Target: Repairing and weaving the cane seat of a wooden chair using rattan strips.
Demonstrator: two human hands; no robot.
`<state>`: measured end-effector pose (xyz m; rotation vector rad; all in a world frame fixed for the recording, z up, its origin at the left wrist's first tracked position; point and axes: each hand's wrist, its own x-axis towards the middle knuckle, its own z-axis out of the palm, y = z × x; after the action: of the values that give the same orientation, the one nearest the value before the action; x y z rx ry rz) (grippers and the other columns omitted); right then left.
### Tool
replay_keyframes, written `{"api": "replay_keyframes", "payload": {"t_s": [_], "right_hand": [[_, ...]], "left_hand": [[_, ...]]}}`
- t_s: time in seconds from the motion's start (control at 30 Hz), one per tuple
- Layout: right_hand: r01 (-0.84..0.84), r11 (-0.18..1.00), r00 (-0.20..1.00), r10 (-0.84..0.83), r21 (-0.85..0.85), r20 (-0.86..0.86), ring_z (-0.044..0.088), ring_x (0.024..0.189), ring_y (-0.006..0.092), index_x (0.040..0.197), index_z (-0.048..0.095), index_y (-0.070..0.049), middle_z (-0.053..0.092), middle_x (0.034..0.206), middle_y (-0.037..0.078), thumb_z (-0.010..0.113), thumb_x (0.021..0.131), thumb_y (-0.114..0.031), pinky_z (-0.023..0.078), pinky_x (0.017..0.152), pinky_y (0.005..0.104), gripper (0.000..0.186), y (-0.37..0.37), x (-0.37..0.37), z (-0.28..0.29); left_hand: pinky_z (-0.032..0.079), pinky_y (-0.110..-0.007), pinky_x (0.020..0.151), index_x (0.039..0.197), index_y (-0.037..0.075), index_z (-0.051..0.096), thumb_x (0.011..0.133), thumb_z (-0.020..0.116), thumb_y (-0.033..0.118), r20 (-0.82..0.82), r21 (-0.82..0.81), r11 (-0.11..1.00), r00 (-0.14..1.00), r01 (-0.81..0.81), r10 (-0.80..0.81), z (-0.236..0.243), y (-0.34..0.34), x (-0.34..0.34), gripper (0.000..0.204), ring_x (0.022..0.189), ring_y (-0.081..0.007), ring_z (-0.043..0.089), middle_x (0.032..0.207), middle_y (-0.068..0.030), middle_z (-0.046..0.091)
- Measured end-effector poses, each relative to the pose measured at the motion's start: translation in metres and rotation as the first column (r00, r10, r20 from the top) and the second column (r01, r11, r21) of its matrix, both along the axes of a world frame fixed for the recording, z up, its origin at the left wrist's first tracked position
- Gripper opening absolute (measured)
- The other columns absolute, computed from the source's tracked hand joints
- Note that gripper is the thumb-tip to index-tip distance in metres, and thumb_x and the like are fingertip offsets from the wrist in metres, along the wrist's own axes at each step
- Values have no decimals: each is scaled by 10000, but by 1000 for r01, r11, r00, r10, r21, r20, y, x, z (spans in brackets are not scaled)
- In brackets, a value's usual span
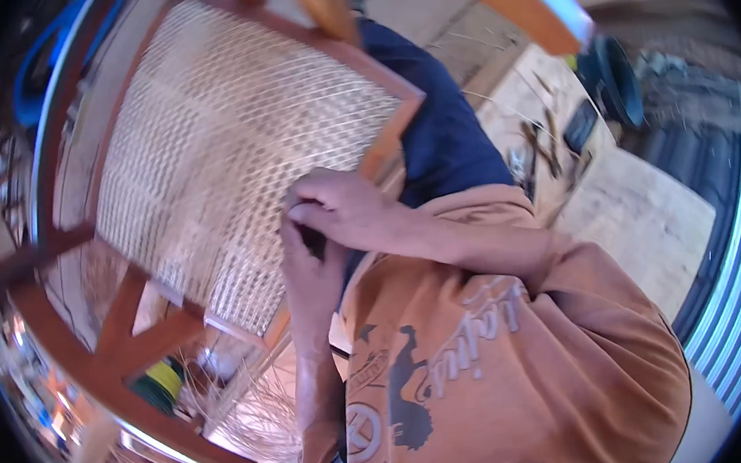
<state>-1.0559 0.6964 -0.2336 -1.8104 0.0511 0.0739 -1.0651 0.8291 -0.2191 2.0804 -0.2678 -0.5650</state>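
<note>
A wooden chair lies tilted across my lap, its seat a woven cane panel [240, 120] set in a reddish-brown frame [409, 111]. My left hand [307, 258] and my right hand [342, 206] meet over the panel's near edge. The fingers of both are bent and drawn together, touching one another. Whatever they pinch is too small or too hidden to make out. Close to my left forearm hangs a loose bunch of thin cane strands [258, 410].
Curved chair legs [109, 391] reach out at lower left, and another leg [527, 6] crosses the top. On the right, pliers [549, 149] and a dark flat object [582, 123] lie on a pale board beside a wooden panel [639, 219]. A dark green bucket [613, 82] stands beyond.
</note>
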Motion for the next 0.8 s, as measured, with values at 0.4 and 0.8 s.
{"api": "replay_keyframes", "payload": {"t_s": [0.4, 0.8], "right_hand": [[61, 338, 797, -582, -939, -158, 563, 921, 309, 978, 612, -89, 609, 950, 129, 565, 814, -204, 436, 849, 419, 206, -281, -125, -98], [21, 871, 1000, -11, -490, 22, 587, 797, 353, 905, 554, -24, 593, 844, 170, 525, 807, -69, 464, 666, 402, 112, -190, -93, 25]], "left_hand": [[365, -190, 516, 913, 16, 589, 861, 584, 179, -39, 52, 993, 994, 108, -106, -21, -100, 11, 172, 548, -60, 438, 636, 33, 488], [490, -342, 613, 796, 107, 534, 743, 604, 154, 624, 222, 876, 628, 428, -465, 9, -175, 1, 99, 700, -213, 594, 728, -50, 553]]}}
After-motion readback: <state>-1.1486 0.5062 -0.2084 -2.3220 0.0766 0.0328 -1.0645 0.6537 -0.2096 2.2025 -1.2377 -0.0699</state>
